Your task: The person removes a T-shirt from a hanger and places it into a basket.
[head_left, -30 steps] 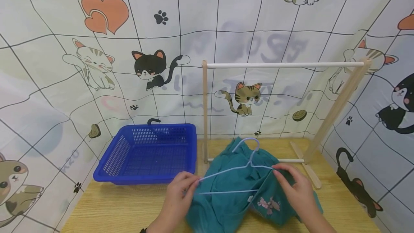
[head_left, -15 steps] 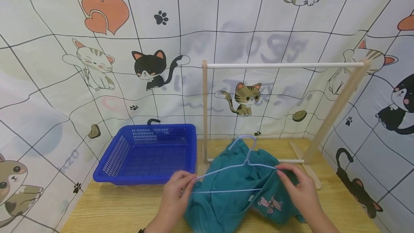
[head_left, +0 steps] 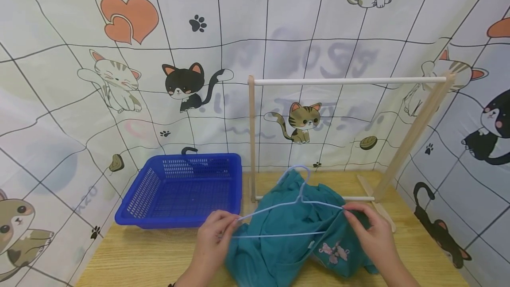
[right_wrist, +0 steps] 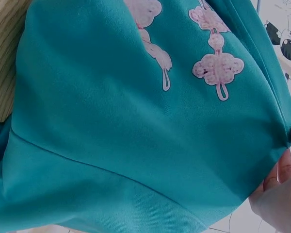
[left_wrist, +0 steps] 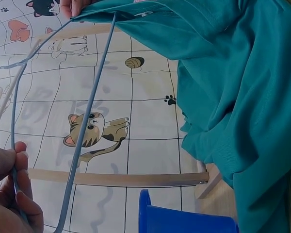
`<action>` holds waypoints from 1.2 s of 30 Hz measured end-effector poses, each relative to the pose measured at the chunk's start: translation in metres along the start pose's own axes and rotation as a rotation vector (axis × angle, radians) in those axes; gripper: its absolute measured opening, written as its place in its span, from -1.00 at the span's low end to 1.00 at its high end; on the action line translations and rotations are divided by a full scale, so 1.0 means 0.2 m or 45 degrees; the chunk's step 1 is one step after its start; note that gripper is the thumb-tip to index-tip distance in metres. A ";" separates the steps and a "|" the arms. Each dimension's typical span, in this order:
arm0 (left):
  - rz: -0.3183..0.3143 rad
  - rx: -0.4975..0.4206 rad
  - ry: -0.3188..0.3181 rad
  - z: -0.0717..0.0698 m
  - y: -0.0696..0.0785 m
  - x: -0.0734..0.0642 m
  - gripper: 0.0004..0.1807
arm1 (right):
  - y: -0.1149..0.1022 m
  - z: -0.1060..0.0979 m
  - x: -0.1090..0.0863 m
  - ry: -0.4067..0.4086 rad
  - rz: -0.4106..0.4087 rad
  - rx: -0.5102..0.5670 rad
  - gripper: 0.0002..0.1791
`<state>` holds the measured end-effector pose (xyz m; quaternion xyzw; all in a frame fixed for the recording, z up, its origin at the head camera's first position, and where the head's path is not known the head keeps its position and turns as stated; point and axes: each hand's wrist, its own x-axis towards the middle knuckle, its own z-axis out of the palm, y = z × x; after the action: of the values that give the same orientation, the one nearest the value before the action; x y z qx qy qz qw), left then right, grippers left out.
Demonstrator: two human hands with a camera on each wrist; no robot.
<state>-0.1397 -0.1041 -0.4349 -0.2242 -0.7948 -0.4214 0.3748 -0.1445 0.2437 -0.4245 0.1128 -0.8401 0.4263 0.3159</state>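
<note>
Hanger [head_left: 300,199] shifted left since earlier; left hand [head_left: 212,237] pinching it, right hand [head_left: 369,228] pinching teal garment [head_left: 275,254].

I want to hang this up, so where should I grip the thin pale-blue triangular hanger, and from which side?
Probably pinch the thin pale-blue hanger by its neck, from the person's side: both shoulders meet there, the hook above is free, and the teal cloth garment lies behind. The left hand holds one shoulder; the right hand is at the other.

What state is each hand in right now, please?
Left hand: closed, pinching one arm of the hanger.
Right hand: closed, pinching the edge of the teal garment; whether the hanger is also pinched cannot be told.
</note>
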 end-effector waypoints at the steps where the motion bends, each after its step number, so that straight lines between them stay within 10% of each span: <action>1: -0.001 0.005 0.003 0.00 0.00 0.00 -0.77 | 0.00 0.00 0.00 -0.001 -0.006 0.006 -0.81; 36: 0.012 -0.002 0.051 -0.07 -0.06 0.02 -0.90 | 0.04 -0.06 -0.01 -0.008 0.179 -0.127 -0.88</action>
<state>-0.1441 -0.1214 -0.4332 -0.2196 -0.7857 -0.4249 0.3924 -0.1422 0.2581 -0.4263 0.0391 -0.8672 0.4045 0.2877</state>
